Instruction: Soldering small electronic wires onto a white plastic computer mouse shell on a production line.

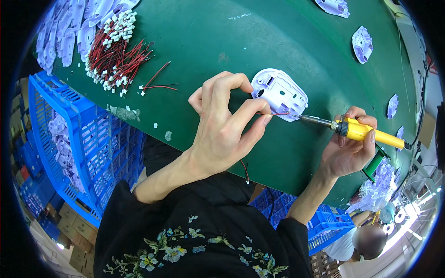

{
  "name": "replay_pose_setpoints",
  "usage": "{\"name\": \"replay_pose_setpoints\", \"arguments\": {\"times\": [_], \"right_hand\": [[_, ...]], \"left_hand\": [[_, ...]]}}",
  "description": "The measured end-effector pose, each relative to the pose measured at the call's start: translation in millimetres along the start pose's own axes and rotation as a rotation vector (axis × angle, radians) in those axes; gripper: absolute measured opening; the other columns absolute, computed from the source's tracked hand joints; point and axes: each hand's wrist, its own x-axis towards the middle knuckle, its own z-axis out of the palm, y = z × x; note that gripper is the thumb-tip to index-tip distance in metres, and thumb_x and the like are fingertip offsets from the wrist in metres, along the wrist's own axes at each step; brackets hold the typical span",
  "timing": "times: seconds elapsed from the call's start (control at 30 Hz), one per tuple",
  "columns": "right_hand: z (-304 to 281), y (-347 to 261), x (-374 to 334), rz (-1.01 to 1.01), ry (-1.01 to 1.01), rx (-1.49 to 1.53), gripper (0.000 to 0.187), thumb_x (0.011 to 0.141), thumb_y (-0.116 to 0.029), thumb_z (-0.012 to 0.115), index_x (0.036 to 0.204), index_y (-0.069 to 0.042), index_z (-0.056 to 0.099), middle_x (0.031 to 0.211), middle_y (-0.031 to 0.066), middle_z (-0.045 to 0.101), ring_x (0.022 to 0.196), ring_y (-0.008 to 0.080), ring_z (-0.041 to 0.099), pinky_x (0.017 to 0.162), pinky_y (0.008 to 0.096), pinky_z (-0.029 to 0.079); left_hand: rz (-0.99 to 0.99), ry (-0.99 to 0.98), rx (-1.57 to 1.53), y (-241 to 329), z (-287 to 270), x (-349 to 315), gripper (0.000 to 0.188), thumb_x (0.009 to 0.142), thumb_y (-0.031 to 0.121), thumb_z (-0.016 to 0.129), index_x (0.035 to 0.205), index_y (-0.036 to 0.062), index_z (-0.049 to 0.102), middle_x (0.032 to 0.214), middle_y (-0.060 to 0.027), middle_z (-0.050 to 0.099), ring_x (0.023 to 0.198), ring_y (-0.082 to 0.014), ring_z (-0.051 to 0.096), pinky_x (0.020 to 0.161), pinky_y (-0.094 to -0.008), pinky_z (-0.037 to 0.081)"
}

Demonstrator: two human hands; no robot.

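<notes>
Shell [289, 88] lies on the green bench [208, 41], just beyond and right of your left hand [220, 127], and to the left of your right hand [347, 146].

Left hand: thumb and forefinger pressed together, pinching a thin red wire [279, 114], which runs right across the shell's near end. A further finger of the same hand curls to the shell's left edge and appears to touch it.

Right hand: thumb and fingers closed round the yellow handle of your iron [368, 133]. Its tip points left, at the shell's near right rim, by the wire's end; whether tip and wire touch, you cannot tell from here.

Wire heap [116, 58] sits well apart, far left, with white plugs.
</notes>
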Motion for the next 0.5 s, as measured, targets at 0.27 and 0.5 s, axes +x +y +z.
{"name": "replay_pose_setpoints", "arguments": {"times": [0.27,0.5], "right_hand": [[1.2,0.2,0.1,0.006,-0.004,0.001,0.032,0.094,-0.031,0.051,0.099,0.000,0.050,0.092,0.0220,0.053,0.055,0.0102,0.040,0.050,0.0181,0.037],[1.9,1.4,0.8,0.001,-0.006,0.008,0.032,0.093,-0.031,0.052,0.099,0.000,0.050,0.092,0.0220,0.053,0.056,0.0103,0.040,0.052,0.0188,0.037]], "left_hand": [[-0.006,0.000,0.012,-1.6,-0.4,0.7,0.017,0.072,0.012,0.078,0.087,0.0127,0.069,0.109,-0.0075,0.049,0.112,-0.0276,0.046,0.091,-0.0387,0.026],[0.005,0.004,0.002,-3.4,-0.7,1.2,0.018,0.071,0.012,0.078,0.086,0.0131,0.069,0.109,-0.0075,0.049,0.112,-0.0274,0.047,0.091,-0.0387,0.026]]}}
